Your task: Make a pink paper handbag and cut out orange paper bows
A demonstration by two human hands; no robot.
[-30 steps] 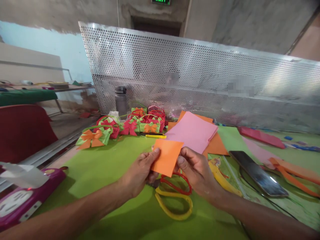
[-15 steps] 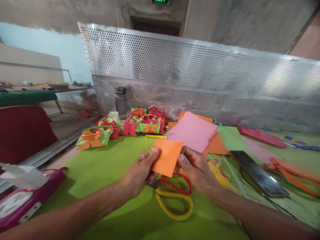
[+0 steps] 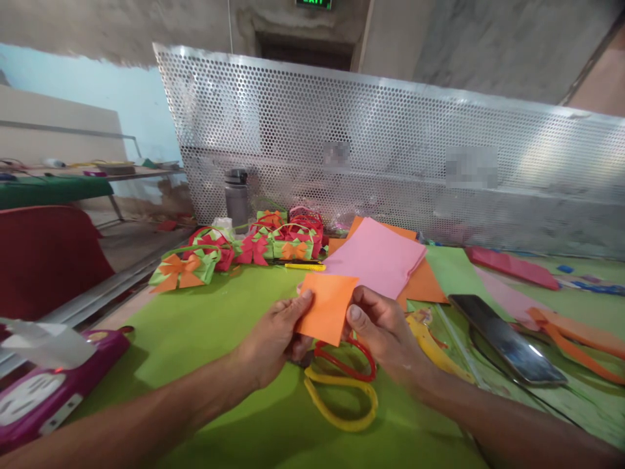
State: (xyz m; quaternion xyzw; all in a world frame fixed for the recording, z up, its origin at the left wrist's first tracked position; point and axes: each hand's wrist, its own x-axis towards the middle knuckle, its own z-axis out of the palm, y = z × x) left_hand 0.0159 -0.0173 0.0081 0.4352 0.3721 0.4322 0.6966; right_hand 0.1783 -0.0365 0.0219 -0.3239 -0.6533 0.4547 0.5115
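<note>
Fingers of the left hand [image 3: 271,332] and right hand [image 3: 388,329] pinch opposite edges of the orange paper [image 3: 326,309] just beyond the scissors [image 3: 352,425], apparently a steadying step whose next move calls for a light, even grip.

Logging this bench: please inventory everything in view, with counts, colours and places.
Square sheet: one, orange, centre
Handle loops: two, red and yellow, below sheet
Bow-trimmed bags: several, red and green, back left
Bottle: one, grey, behind bags
Slim tool: one, yellow, before bags
Loose paper: several, pink, orange, green, back centre-right
Phone: one, black, right
Folded strips: some, orange, right edge
Power strip: one, purple, near left
Chair: one, red, left
Perforated panel: one, silver, back
Exit sign: one, green, top
Left hand: one, bare, sheet's left edge
Right hand: one, bare, sheet's right edge
</note>
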